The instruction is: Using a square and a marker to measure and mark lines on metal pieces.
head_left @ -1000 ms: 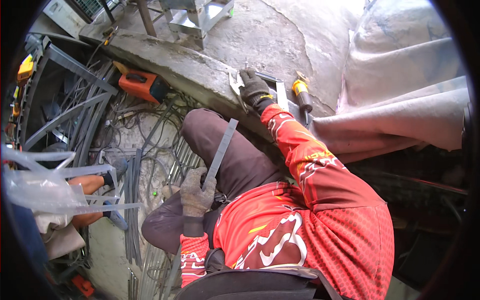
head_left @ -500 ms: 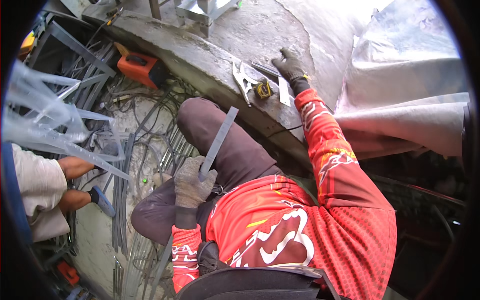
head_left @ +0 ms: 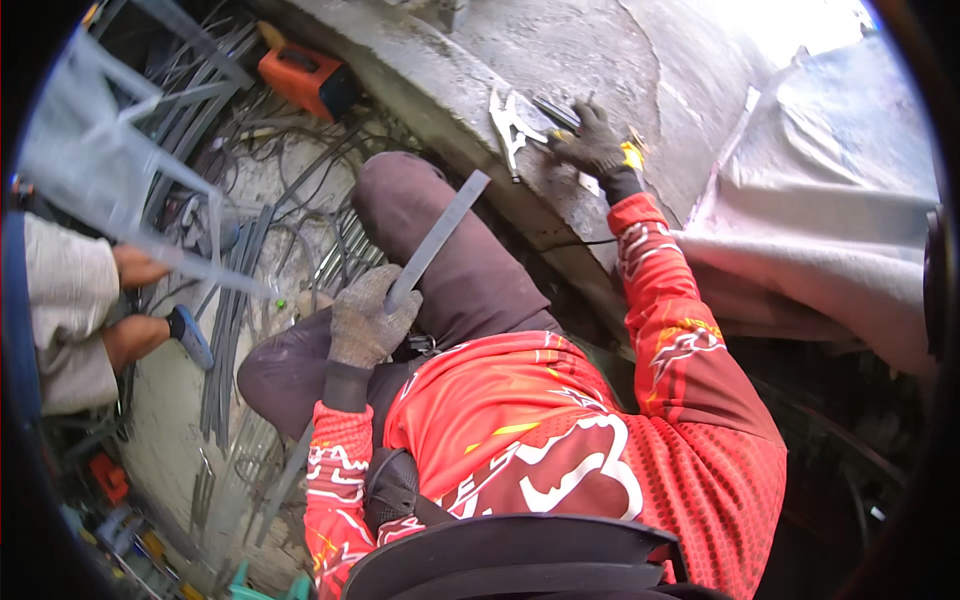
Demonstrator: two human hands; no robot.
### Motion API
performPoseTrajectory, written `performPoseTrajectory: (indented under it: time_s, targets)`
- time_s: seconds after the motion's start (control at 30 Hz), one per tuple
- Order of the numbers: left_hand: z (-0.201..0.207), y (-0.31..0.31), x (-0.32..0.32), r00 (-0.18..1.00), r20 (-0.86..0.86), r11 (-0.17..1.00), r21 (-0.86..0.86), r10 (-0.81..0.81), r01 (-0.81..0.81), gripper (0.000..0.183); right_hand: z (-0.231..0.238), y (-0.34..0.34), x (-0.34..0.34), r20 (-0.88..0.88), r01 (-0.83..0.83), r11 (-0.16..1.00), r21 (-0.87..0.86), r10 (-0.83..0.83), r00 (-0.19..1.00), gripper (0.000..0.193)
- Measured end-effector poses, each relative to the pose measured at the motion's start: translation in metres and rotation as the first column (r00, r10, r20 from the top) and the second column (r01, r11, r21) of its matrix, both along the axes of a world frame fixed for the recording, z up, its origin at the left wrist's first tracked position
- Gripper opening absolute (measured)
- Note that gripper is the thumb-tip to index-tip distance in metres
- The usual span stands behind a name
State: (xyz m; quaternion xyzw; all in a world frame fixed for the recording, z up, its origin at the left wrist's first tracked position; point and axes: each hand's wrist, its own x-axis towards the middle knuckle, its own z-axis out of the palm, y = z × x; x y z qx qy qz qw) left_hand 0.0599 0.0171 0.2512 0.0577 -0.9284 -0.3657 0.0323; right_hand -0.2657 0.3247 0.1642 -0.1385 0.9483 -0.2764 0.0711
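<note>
My left hand (head_left: 370,318), in a grey knitted glove, is closed round the lower end of a flat metal bar (head_left: 440,236). The bar slants up and right across my bent leg. On the concrete ledge, my gloved right hand (head_left: 592,145) reaches down with fingers curled, covering the spot where a tape measure lay. What its fingers hold is hidden. Locking pliers (head_left: 512,130) lie just left of that hand. The blade of a small square (head_left: 588,184) peeks out below it. Something yellow (head_left: 632,156) shows beside the right wrist.
An orange and black machine (head_left: 308,80) stands on the floor beside the ledge, among tangled cables. Metal bars (head_left: 238,320) lie across the floor. At left stands another person's leg in a blue slipper (head_left: 192,338). A pale sheet (head_left: 790,205) drapes the ledge's right side.
My right hand has come back along the ledge, toward me and the pliers, and now covers the tape measure's place. My left hand still holds the bar. The whole view has shifted slightly.
</note>
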Motion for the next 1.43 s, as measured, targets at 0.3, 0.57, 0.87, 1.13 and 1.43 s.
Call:
performPoseTrajectory:
  time_s: [0.3, 0.57, 0.87, 1.13, 1.43]
  targets:
    - [-0.032, -0.024, 0.024, 0.964, -0.21, 0.971, -0.139, 0.164, -0.195, 0.02, -0.015, -0.047, 0.016, -0.038, -0.219, 0.824, -0.522, 0.234, 0.971, 0.062]
    - [0.01, -0.028, 0.04, 0.929, -0.27, 0.925, -0.216, 0.252, -0.313, 0.035, 0.035, -0.332, -0.021, -0.413, -0.877, 0.384, -0.289, 0.776, 0.476, 0.049]
    - [0.011, -0.031, 0.056, 0.904, -0.349, 0.906, -0.25, 0.246, -0.342, 0.032, 0.201, -0.384, 0.104, -0.459, -0.995, 0.044, 0.088, 0.888, -0.001, 0.045]
    - [0.006, -0.033, 0.028, 0.906, -0.337, 0.906, -0.243, 0.256, -0.347, 0.03, 0.239, -0.305, 0.202, -0.305, -0.964, 0.25, -0.089, 0.915, 0.265, 0.037]
    - [0.009, -0.045, 0.037, 0.937, -0.233, 0.937, -0.172, 0.262, -0.304, 0.033, 0.191, -0.305, 0.224, -0.26, -0.678, -0.017, -0.735, 0.93, 0.259, 0.061]
